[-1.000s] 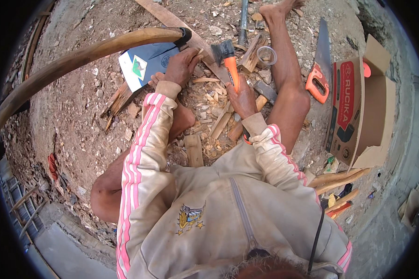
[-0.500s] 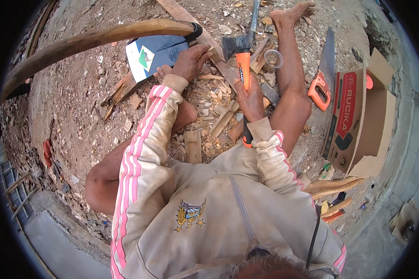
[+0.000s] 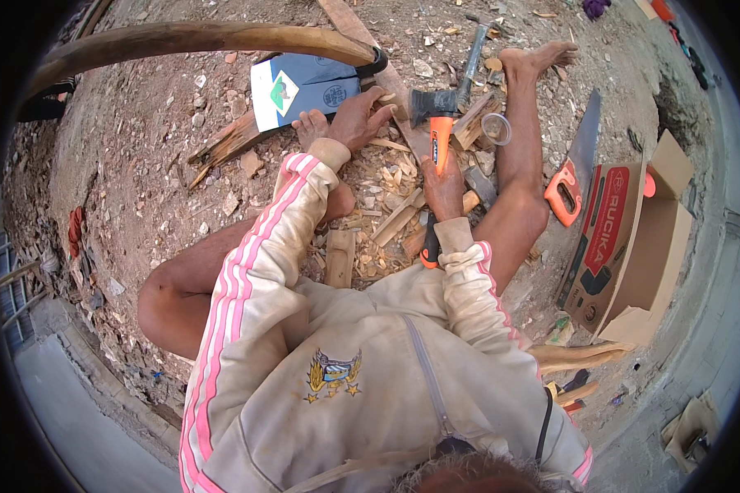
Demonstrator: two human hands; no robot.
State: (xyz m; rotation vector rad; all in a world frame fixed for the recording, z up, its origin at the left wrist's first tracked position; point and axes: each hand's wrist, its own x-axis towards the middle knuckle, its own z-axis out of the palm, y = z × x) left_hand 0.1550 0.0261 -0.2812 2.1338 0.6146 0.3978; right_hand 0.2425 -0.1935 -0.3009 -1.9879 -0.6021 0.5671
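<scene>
Nearby, wood chips [image 3: 386, 197], saw [image 3: 574, 168], box [image 3: 633, 238] surround hatchet [image 3: 437, 135], seemingly right-hand-held [image 3: 444, 185].

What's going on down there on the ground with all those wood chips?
A person sits on bare ground, legs spread, chopping wood. The right hand grips the orange handle of a hatchet, its dark head up over a wooden plank. The left hand steadies that plank. Pale wood chips lie heaped between the legs. To the right lie a handsaw with an orange grip and an open cardboard box. A long curved wooden pole arcs across the top.
</scene>
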